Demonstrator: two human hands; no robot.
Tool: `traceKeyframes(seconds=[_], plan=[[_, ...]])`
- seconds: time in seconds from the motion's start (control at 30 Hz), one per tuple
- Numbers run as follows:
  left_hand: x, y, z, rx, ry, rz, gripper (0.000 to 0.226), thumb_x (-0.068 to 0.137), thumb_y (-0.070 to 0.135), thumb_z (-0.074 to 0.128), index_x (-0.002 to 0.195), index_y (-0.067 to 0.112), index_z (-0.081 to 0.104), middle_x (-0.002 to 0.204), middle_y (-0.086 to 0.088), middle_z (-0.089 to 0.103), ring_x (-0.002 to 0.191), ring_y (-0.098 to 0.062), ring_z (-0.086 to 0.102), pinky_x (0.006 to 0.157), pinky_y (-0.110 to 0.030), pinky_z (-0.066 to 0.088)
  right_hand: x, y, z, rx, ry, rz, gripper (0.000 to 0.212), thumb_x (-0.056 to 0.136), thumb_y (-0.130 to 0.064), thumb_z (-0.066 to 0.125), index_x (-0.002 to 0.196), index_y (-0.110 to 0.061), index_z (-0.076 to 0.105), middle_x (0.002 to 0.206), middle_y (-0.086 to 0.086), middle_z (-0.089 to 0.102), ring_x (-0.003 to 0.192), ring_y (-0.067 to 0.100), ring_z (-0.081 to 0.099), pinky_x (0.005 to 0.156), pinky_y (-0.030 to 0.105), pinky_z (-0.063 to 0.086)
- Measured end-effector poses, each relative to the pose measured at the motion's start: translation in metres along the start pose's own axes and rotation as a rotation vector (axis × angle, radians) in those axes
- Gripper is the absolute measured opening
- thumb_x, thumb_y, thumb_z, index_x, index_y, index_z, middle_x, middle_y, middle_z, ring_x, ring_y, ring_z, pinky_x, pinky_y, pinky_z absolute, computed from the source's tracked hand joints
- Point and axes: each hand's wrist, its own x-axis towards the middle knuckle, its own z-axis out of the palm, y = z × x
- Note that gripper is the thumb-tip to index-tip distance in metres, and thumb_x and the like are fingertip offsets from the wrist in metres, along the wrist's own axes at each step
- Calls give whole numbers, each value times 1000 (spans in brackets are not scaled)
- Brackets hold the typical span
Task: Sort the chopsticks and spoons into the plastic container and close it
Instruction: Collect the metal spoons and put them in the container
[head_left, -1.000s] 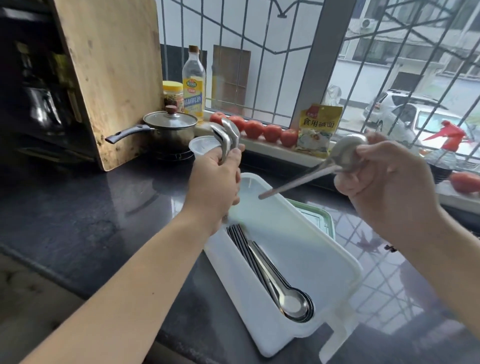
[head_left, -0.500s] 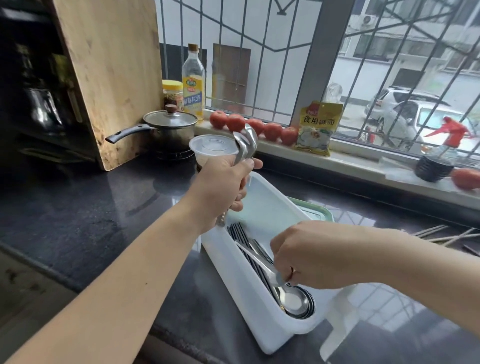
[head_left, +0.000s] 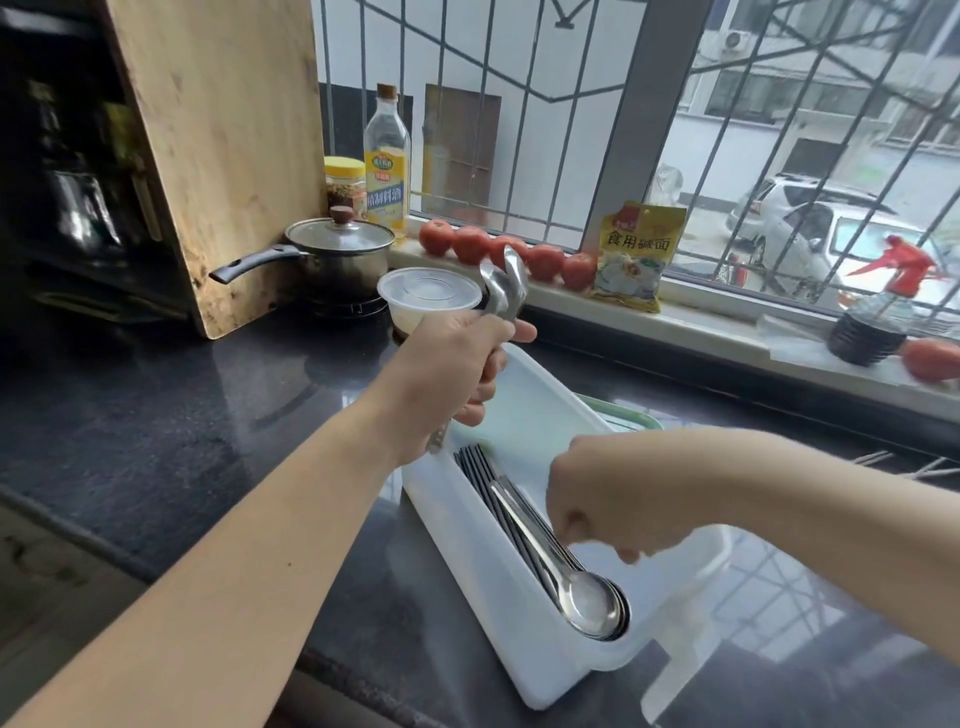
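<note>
Steel spoons (head_left: 505, 285) upright in left hand (head_left: 451, 367) grip, fingers curled round handles

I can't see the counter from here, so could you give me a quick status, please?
Left hand grips spoons. Right hand over container. Nothing blocking.

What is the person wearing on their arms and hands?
Nothing shows on them. Both forearms are bare right up to the edge of the picture, with no sleeves in view. The left hand has no glove, ring or watch that can be seen, and the right hand has no glove or watch either. Its fingers are partly hidden, so a ring there cannot be ruled out.
</note>
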Motion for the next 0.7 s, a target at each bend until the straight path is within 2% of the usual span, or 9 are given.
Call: traceKeyframes(seconds=[0.1, 0.2, 0.27, 0.33, 0.43, 0.53, 0.6, 0.7], plan=[[-1, 1, -1, -30, -35, 3, 30, 107, 18, 41, 118, 4, 65, 66, 0, 41, 51, -12, 24, 43, -24, 17, -7, 23, -15, 511, 446, 168, 28, 94, -2, 46, 92, -18, 69, 75, -4, 72, 51, 9, 68, 48, 24, 55], [-3, -1, -1, 30, -109, 41, 27, 110, 20, 43, 115, 5, 66, 68, -3, 39, 50, -12, 25, 42, -23, 18, -9, 39, -26, 1026, 738, 222, 16, 104, -19, 53, 100, -14, 68, 73, 6, 71, 50, 17, 62, 47, 29, 50], [-4, -1, -3, 83, -172, 61, 27, 109, 22, 46, 113, 5, 67, 70, -6, 38, 51, -13, 25, 44, -24, 19, -11, 42, -26, 1365, 755, 192, 24, 106, -33, 52, 109, -14, 66, 85, 9, 70, 54, 17, 60, 52, 31, 50], [-8, 1, -3, 131, -225, 72, 27, 108, 24, 50, 111, 5, 69, 68, -4, 43, 51, -12, 29, 44, -22, 25, -10, 41, -24, 1598, 691, 72, 34, 104, -40, 52, 115, -11, 67, 95, 10, 68, 62, 18, 61, 58, 31, 50], [-12, 2, -2, 157, -251, 87, 28, 107, 26, 51, 109, 5, 69, 65, -2, 52, 48, -12, 38, 44, -24, 35, -9, 37, -20, 1744, 693, -59, 32, 103, -30, 56, 110, -1, 68, 87, 9, 64, 59, 13, 55, 56, 25, 48], [-11, 3, -2, 74, -166, 82, 28, 109, 25, 47, 103, 4, 64, 66, -5, 58, 48, -16, 47, 44, -29, 46, -16, 39, -24, 1983, 767, -132, 19, 103, -18, 54, 93, -9, 67, 72, 2, 54, 52, 9, 47, 50, 19, 43], [-8, 3, -2, -40, -71, 59, 24, 110, 25, 43, 98, 9, 56, 63, -5, 45, 45, -16, 40, 43, -29, 47, -25, 42, -28, 2120, 833, -190, 18, 103, -14, 50, 92, -9, 64, 70, 1, 54, 51, 9, 46, 50, 19, 44], [-3, 3, -2, -189, 66, 34, 29, 111, 32, 40, 90, 15, 49, 63, -1, 23, 44, -12, 22, 38, -23, 30, -38, 41, -27, 2082, 1040, -301, 22, 98, -10, 47, 81, -10, 60, 71, 2, 51, 50, 11, 41, 51, 23, 37]])
